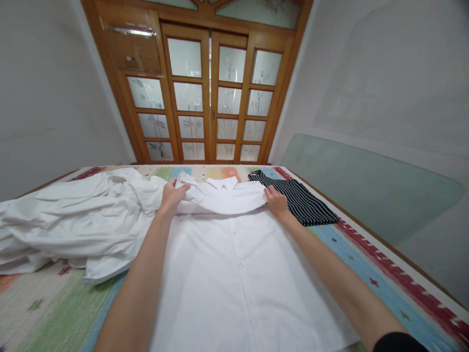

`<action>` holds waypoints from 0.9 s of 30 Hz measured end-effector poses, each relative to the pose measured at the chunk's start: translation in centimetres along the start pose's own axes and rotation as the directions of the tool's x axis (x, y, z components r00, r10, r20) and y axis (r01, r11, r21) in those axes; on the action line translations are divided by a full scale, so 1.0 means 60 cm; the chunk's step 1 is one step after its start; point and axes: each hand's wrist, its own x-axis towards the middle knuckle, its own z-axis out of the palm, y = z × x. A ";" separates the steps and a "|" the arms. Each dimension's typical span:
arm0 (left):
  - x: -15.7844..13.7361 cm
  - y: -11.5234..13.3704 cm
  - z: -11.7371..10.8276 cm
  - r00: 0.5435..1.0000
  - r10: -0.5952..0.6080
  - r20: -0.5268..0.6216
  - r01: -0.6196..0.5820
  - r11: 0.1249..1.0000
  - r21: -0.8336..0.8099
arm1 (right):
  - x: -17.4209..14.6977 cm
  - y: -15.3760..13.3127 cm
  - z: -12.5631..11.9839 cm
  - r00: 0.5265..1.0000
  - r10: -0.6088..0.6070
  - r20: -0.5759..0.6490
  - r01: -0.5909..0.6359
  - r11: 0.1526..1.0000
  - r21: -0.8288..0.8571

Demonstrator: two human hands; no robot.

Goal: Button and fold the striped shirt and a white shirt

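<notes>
A white button-up shirt (234, 274) lies spread front side up before me, its collar (223, 183) at the far end and its button line running toward me. My left hand (173, 194) pinches the upper part of the shirt at its left side. At the right side my right hand (275, 199) grips the same part, thumb and fingers closed on the cloth. Between both hands the fabric is lifted a little and hangs in a curved fold just below the collar. The near hem runs out of view at the bottom.
To the left is a loose pile of crumpled white cloth (84, 215). A folded black garment with white stripes (300, 198) lies at the right. Beneath is a colourful patterned cover (54, 303). Walls flank both sides, and wooden glazed doors (209, 93) stand beyond.
</notes>
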 end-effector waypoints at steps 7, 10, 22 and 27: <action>0.012 -0.030 -0.007 1.000 -0.017 0.022 0.012 0.970 0.245 | 0.000 0.017 -0.003 0.968 0.232 0.099 -0.237 0.970 0.048; 0.019 -0.047 -0.014 0.999 -0.019 0.033 0.002 0.891 0.454 | -0.006 0.025 -0.004 0.979 0.150 0.134 -0.159 0.986 0.057; 0.010 -0.067 -0.016 0.996 -0.041 0.082 -0.029 0.703 0.710 | -0.027 0.070 0.000 0.917 -0.398 0.023 0.399 0.916 -0.036; 0.011 -0.069 -0.016 0.994 -0.052 0.098 -0.041 0.648 0.761 | -0.035 0.076 -0.002 0.934 -0.341 0.110 0.347 0.937 -0.040</action>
